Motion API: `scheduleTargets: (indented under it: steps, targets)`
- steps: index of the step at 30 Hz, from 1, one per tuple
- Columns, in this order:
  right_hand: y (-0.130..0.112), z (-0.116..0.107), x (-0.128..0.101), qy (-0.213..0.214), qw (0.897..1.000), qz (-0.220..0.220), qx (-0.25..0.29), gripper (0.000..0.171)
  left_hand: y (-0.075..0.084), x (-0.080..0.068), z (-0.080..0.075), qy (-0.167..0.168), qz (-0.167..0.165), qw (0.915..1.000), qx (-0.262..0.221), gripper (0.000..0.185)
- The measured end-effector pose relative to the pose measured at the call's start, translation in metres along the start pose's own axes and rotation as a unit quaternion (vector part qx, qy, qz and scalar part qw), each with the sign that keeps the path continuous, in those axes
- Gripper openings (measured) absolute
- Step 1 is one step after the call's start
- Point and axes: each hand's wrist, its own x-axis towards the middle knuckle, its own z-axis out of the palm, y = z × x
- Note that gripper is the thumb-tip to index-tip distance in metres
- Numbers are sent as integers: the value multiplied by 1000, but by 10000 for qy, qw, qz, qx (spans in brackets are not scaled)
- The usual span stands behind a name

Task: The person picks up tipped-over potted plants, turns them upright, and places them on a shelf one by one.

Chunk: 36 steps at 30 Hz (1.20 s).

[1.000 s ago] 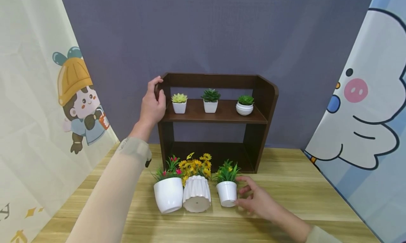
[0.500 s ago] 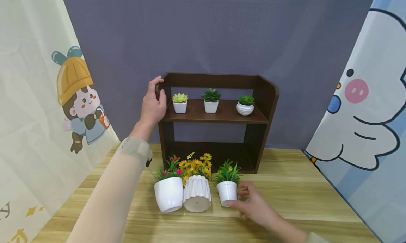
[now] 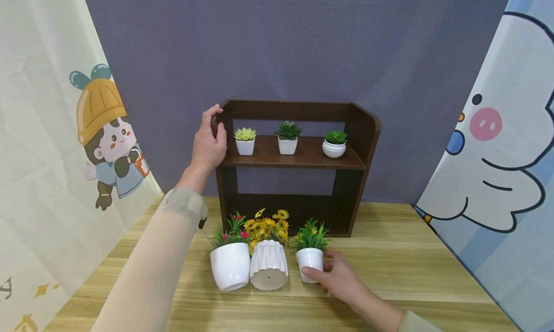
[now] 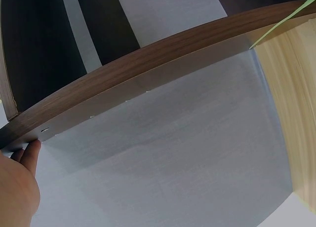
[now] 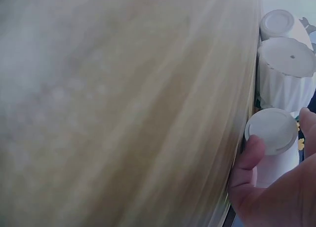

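White, the small plastic pot of green leaves (image 3: 309, 263) at lower centre now sits gripped by the right hand (image 3: 342, 280), fingers newly closed; the left hand (image 3: 208, 142) still clasps the dark wooden shelf (image 3: 298, 158).

1. The small pot (image 3: 309, 268) lies on the tabletop (image 3: 389, 274), between the right hand's fingers (image 3: 312, 274).
2. Left of those fingers lie the ribbed pot (image 3: 269, 270) and round pot (image 3: 230, 271).
3. Behind them stands the shelf (image 3: 298, 154), its side under the left hand's fingers (image 3: 210, 118).

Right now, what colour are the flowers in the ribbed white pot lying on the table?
Yellow flowers; clearest in the head view.
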Motion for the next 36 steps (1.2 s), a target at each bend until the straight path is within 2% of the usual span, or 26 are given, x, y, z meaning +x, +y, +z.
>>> scheduleTargets:
  steps: [14, 25, 29, 36]
  targets:
    - [4, 2, 10, -94, 9999, -56, -16, 90, -2, 0, 1, 5, 16, 10000, 34, 43]
    - [6, -3, 10, -215, 9992, -213, 270, 77, 0, 0, 0, -17, 31, 10000, 56, 43]
    - [8, -6, 9, -220, 9993, -244, 177, 74, 1, 0, 0, -44, 13, 10000, 76, 44]
    - [9, -9, 9, -163, 9994, -281, -118, 79, -1, 1, 1, -15, -4, 10000, 56, 44]
